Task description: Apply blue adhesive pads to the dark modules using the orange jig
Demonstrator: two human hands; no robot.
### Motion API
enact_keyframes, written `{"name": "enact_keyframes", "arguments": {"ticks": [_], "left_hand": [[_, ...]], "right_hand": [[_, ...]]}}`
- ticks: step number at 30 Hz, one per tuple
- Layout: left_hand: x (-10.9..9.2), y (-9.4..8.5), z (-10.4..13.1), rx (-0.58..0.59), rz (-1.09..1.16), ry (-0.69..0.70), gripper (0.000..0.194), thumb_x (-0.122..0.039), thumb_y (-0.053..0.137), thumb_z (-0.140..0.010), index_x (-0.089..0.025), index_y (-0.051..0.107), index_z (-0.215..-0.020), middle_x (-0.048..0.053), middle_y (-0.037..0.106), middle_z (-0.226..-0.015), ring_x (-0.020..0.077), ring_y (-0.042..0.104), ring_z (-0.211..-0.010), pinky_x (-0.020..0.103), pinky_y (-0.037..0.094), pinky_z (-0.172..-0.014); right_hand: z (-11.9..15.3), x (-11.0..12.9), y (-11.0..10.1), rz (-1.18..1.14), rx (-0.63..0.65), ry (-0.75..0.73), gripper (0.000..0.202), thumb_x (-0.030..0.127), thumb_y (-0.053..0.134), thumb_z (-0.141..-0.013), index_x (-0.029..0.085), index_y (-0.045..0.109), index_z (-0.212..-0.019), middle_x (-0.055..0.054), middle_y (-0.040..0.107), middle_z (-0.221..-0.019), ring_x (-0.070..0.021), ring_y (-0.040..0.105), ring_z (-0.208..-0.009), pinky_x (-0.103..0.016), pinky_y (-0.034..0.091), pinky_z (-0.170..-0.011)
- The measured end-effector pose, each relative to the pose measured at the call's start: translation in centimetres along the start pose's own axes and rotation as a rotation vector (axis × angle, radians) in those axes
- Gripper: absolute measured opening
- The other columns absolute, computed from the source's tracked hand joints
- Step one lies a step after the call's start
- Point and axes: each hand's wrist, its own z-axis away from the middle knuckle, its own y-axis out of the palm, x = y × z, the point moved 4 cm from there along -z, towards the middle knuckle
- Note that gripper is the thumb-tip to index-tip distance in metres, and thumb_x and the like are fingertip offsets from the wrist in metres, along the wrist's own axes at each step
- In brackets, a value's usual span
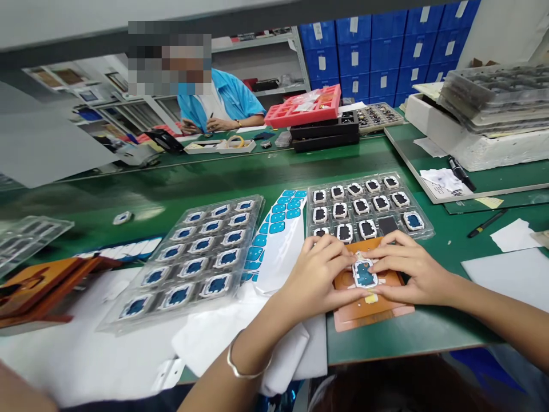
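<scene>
A small white-framed part with a blue face [365, 273] rests on an orange fixture plate [355, 317]. My left hand [319, 277] holds its left edge with thumb and fingers. From the right, my right hand [412, 272] grips the same part, fingertips on its upper right edge. Just behind is a clear tray [422, 232] of similar parts, mostly dark-faced, with one blue one at its right end. Another clear tray [253, 229] to the left holds several blue-faced parts. Between the trays lies a sheet of blue stickers [278, 246].
Across the green bench [193, 183] sits a person in a blue shirt [235, 97]. A red tray [304, 107] tops black trays at the back. A pen [486, 224] and white foam [510, 274] lie right; a brown wooden fixture [47, 286] stands left.
</scene>
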Motion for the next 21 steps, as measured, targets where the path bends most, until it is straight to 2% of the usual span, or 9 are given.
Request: {"name": "enact_keyframes", "arguments": {"ticks": [5,7,10,12,16,21], "left_hand": [[0.0,0.2,0.1,-0.118,0.109,-0.018,0.050,-0.060,0.066,-0.082,-0.020,0.065,-0.112,0.007,0.068,-0.102,0.0219,0.059,-0.093,0.039,0.042,-0.083],[-0.6,0.4,0.0,-0.153,0.149,0.029,0.055,-0.062,0.063,-0.082,-0.020,0.062,-0.117,0.009,0.067,-0.108,0.0229,0.059,-0.097,0.039,0.043,-0.085],[-1.5,0.8,-0.1,-0.157,0.162,0.133,0.066,-0.064,0.062,-0.081,-0.022,0.053,-0.131,0.012,0.064,-0.118,0.0250,0.057,-0.105,0.041,0.043,-0.089],[-1.8,0.9,-0.1,-0.189,0.152,0.157,0.065,-0.058,0.064,-0.084,-0.022,0.050,-0.136,0.013,0.062,-0.121,0.0251,0.056,-0.108,0.042,0.043,-0.092],[-1.6,0.9,0.1,-0.283,0.114,0.161,0.049,-0.048,0.062,-0.090,-0.024,0.054,-0.132,0.011,0.065,-0.117,0.0242,0.055,-0.106,0.042,0.044,-0.091],[-1.6,0.8,0.0,-0.371,0.120,0.147,0.048,-0.056,0.068,-0.081,-0.020,0.065,-0.113,0.008,0.070,-0.100,0.0224,0.058,-0.093,0.040,0.048,-0.082]], "right_hand": [[0.0,0.0,-0.1,-0.061,-0.063,0.032,0.031,0.027,0.073,-0.077,0.023,0.062,-0.106,-0.007,0.072,-0.103,-0.0217,0.055,-0.087,-0.038,0.052,-0.076],[0.1,0.0,0.0,-0.136,-0.064,0.060,0.038,0.028,0.075,-0.074,0.024,0.058,-0.109,-0.006,0.068,-0.099,-0.0212,0.057,-0.086,-0.036,0.052,-0.075],[0.3,-0.2,0.1,-0.323,-0.070,0.123,0.046,0.033,0.078,-0.073,0.025,0.053,-0.111,-0.005,0.062,-0.098,-0.0197,0.060,-0.087,-0.033,0.052,-0.076],[0.6,-0.5,0.2,-0.496,-0.049,0.177,0.047,0.033,0.077,-0.075,0.025,0.049,-0.112,-0.005,0.061,-0.106,-0.0189,0.062,-0.093,-0.032,0.053,-0.081],[1.0,-0.8,0.7,-0.786,0.049,0.267,0.047,0.031,0.076,-0.079,0.025,0.046,-0.115,-0.006,0.063,-0.113,-0.0181,0.065,-0.103,-0.030,0.051,-0.087],[0.8,-1.0,0.9,-0.946,0.146,0.369,0.044,0.038,0.074,-0.083,0.023,0.047,-0.115,-0.005,0.070,-0.106,-0.0181,0.066,-0.099,-0.034,0.048,-0.090]]}}
